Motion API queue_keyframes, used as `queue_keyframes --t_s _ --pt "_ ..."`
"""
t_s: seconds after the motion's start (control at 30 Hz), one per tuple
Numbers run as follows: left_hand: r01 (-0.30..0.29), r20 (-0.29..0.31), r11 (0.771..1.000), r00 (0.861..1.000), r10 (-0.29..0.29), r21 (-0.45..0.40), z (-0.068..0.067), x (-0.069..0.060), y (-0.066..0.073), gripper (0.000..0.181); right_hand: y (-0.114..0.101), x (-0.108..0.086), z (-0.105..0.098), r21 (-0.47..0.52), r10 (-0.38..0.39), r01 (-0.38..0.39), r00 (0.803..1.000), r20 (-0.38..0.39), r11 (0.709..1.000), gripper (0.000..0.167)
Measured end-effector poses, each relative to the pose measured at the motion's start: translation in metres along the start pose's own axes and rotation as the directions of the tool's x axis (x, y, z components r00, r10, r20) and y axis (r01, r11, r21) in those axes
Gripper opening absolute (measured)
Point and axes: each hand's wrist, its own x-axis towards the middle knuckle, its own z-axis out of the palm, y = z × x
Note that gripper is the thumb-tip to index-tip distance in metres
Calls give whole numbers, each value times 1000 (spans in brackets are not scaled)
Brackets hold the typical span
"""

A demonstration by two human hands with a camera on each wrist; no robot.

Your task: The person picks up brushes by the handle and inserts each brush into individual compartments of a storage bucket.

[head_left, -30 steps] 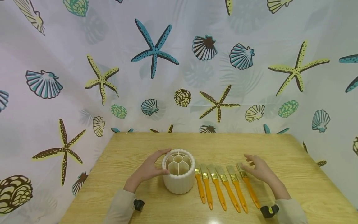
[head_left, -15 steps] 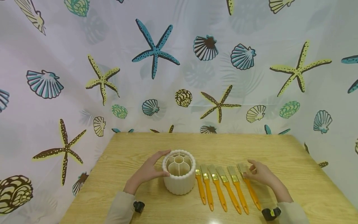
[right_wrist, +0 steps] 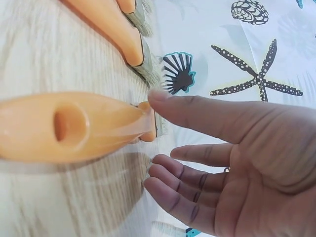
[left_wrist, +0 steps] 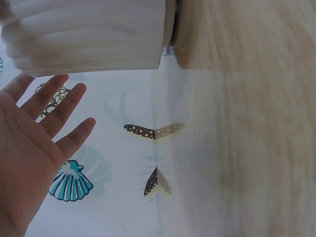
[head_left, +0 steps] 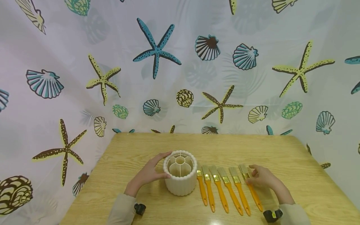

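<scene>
A cream ribbed round holder [head_left: 180,187] with inner dividers stands upright on the table. My left hand [head_left: 147,175] is at its left side, thumb and index finger spread at the rim. In the left wrist view the other fingers of this hand [left_wrist: 47,131] are straight and fanned beside the holder [left_wrist: 89,39]. My right hand [head_left: 264,177] is at the ferrule of the rightmost orange-handled brush [head_left: 254,197]. The right wrist view shows the thumb of this hand [right_wrist: 242,158] at the neck of the brush [right_wrist: 39,128], the other fingers loosely bent; contact is unclear.
Several more orange-handled brushes [head_left: 220,193] lie side by side between the holder and the rightmost brush, bristles toward the back. The wooden table [head_left: 135,143] ends at a curtain [head_left: 174,75] printed with starfish and shells, which also hangs at both sides.
My right hand has moved slightly down along the rightmost brush, its thumb shifting from the bristles to the ferrule. The left hand and the holder have stayed in place.
</scene>
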Motion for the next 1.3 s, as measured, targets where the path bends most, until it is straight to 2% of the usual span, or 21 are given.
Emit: queue_keyframes --t_s 0.17,0.33,0.57,0.63,1.0,1.3 --pt "5 -2 1000 1000 -5 5 0 -2 3 82 0 -1 0 4 3 -3 1000 10 1000 75" --pt "17 7 1000 1000 -17 0 0 -1 -1 83 -3 -1 0 -7 22 -22 1000 8 1000 72" --pt "23 -8 1000 1000 -23 -11 12 2 -34 85 -6 0 3 20 45 -45 999 -3 999 57" --pt "18 -10 1000 1000 -18 -16 13 3 -37 85 -6 0 4 22 62 -61 998 -12 998 56" --pt "40 -3 998 999 -40 -56 15 3 -40 84 -5 -2 5 70 99 -99 995 4 993 51" --pt "38 8 995 999 -37 -91 15 5 -42 83 -4 0 8 107 61 -61 998 -3 992 39"
